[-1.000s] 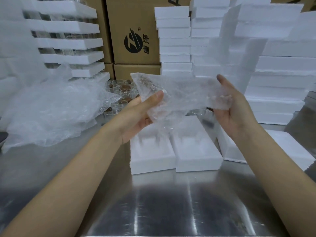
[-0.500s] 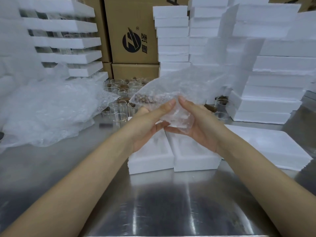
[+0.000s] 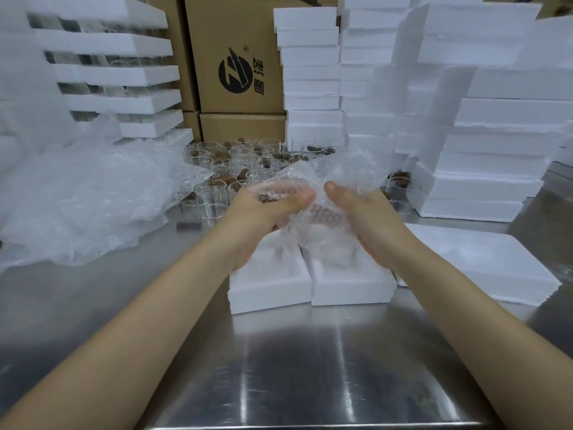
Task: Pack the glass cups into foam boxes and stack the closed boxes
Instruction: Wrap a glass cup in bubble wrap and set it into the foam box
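Now | left hand [image 3: 263, 214] and right hand [image 3: 367, 220] clutch bubble wrap [image 3: 333, 181] over foam boxes [image 3: 269, 285] | boxes well back from table [image 3: 310, 367] edge

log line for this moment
left hand: grips bubble wrap | right hand: grips it too | foam box halves: open below | glass cups: behind

Brown cartons [image 3: 235, 57] with a black logo stand stacked at the back. A loose heap of bubble wrap [image 3: 86, 193] lies on the left of the shiny steel counter [image 3: 310, 367].
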`<state>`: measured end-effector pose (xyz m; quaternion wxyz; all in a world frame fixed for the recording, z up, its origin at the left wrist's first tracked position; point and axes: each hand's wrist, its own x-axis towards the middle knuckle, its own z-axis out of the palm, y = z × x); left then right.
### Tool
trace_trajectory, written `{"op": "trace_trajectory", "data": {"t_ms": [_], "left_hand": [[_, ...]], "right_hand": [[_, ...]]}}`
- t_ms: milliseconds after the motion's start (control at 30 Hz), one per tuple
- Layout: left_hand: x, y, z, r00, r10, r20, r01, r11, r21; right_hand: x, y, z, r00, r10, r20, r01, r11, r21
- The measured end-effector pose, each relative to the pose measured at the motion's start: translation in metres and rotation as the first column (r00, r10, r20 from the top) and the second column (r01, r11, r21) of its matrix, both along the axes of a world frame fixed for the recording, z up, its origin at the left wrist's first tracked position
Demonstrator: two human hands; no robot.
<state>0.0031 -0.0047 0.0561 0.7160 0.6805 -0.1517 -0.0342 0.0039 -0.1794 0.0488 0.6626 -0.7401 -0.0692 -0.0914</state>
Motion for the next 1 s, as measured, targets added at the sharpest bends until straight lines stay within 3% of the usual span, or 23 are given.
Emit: {"op": "trace_trajectory", "data": {"t_ms": [67,233,333,500,700,767,833,900,1000], "left_hand": [[-0.001,0.000,-0.001,0.998,0.008,0.056,-0.011,0.998,0.055],[-0.006,-0.004,-0.003,0.955,0.048,0.294,-0.124,0.962,0.244],[-0.007,-0.004,-0.001,0.955,0.060,0.292,-0.136,0.960,0.245],[-0.011,-0.004,0.000,0.912,0.048,0.407,-0.179,0.940,0.291],[-0.010,-0.008,-0.002,0.874,0.024,0.485,-0.193,0.934,0.302],[-0.012,-0.011,-0.002,0.909,0.066,0.411,-0.167,0.962,0.214],[-0.010,-0.012,-0.004,0.958,0.087,0.274,-0.118,0.988,0.100],[-0.010,-0.014,-0.003,0.994,0.008,0.107,-0.005,1.000,-0.027],[-0.013,-0.016,-0.001,0.981,-0.191,-0.037,0.180,0.965,-0.189]], "right_hand": [[-0.003,0.000,0.000,0.982,-0.129,0.140,0.149,0.978,-0.148],[-0.004,-0.004,0.000,0.954,-0.186,0.236,0.222,0.966,-0.135],[-0.003,-0.007,0.002,0.950,-0.142,0.277,0.171,0.982,-0.084],[-0.001,-0.006,0.003,0.938,-0.081,0.336,0.152,0.970,-0.190],[0.000,-0.007,0.009,0.940,0.123,0.318,-0.023,0.954,-0.300],[-0.002,-0.008,0.010,0.936,0.175,0.305,-0.118,0.974,-0.195],[-0.002,-0.010,0.013,0.952,0.170,0.255,-0.183,0.983,0.030],[0.003,-0.016,0.016,0.973,0.141,0.180,-0.187,0.945,0.270],[0.009,-0.023,0.018,0.992,0.041,0.121,-0.084,0.921,0.380]]}}
